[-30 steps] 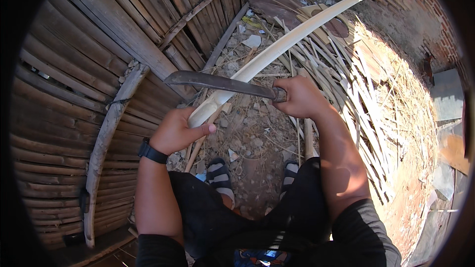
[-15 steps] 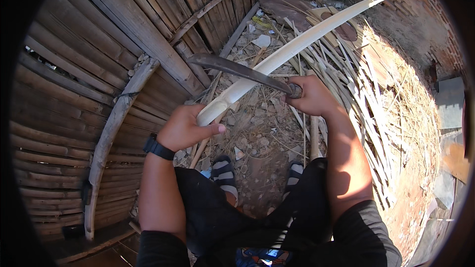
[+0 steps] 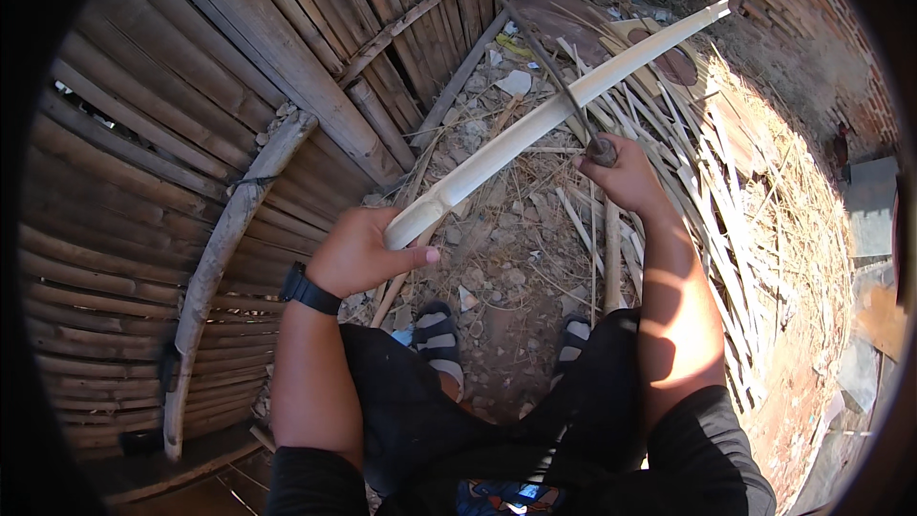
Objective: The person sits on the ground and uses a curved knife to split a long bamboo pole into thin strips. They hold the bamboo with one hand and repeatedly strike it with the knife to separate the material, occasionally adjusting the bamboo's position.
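My left hand (image 3: 363, 250) grips the near end of a long pale split bamboo strip (image 3: 521, 137), its thumb stretched along the underside. The strip slants up and away to the right, its hollow inner face showing and its far end notched. My right hand (image 3: 626, 175) is wrapped round the handle of a machete (image 3: 556, 69). The dark, curved blade crosses the strip a little beyond its middle, seen nearly edge-on, with the tip pointing far left. Whether the edge bites into the bamboo I cannot tell.
A bamboo slat wall (image 3: 115, 220) with a rough wooden post (image 3: 215, 268) rises close on the left. Split bamboo strips (image 3: 707, 229) lie heaped on the right. Rubble and shavings cover the ground round my sandalled feet (image 3: 439, 344). A brick wall (image 3: 812, 29) stands behind.
The machete has swung from pointing left to pointing up and away, its blade turned more edge-on. My right hand has moved slightly right and farther along the strip. The left grip stays.
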Available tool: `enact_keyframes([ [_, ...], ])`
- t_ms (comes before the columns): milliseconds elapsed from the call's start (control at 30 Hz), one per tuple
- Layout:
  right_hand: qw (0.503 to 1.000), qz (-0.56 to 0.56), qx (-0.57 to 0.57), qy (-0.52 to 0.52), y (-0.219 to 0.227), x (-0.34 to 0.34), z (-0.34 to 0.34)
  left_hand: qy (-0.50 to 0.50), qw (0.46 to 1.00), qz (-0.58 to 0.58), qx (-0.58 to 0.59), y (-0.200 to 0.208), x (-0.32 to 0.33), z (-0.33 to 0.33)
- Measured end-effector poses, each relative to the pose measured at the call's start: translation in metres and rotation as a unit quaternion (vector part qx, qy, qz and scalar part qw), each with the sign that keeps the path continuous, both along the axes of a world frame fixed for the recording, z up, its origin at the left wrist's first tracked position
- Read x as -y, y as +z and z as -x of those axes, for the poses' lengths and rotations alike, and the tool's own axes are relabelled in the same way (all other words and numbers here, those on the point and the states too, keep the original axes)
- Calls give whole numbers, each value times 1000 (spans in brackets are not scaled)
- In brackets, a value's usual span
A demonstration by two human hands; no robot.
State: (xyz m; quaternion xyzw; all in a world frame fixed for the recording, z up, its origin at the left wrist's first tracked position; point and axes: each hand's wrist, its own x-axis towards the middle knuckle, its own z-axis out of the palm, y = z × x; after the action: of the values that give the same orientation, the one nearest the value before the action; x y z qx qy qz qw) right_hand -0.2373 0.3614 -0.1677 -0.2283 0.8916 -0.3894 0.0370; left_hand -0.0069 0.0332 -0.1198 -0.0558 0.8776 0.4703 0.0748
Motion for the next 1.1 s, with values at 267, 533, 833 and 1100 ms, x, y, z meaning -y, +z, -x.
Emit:
enact_keyframes([
  [267,998,63,-20,-15,-6,6,-20,-3,1000,-4,29,-5,0,6],
  [533,989,78,58,-115,-12,-17,15,11,998,21,50,15,-2,-3],
  [833,988,-24,-107,105,9,16,-26,23,998,-18,50,7,-3,4],
  [1100,983,103,64,-140,-3,-2,3,43,998,-13,42,10,1,-2],
])
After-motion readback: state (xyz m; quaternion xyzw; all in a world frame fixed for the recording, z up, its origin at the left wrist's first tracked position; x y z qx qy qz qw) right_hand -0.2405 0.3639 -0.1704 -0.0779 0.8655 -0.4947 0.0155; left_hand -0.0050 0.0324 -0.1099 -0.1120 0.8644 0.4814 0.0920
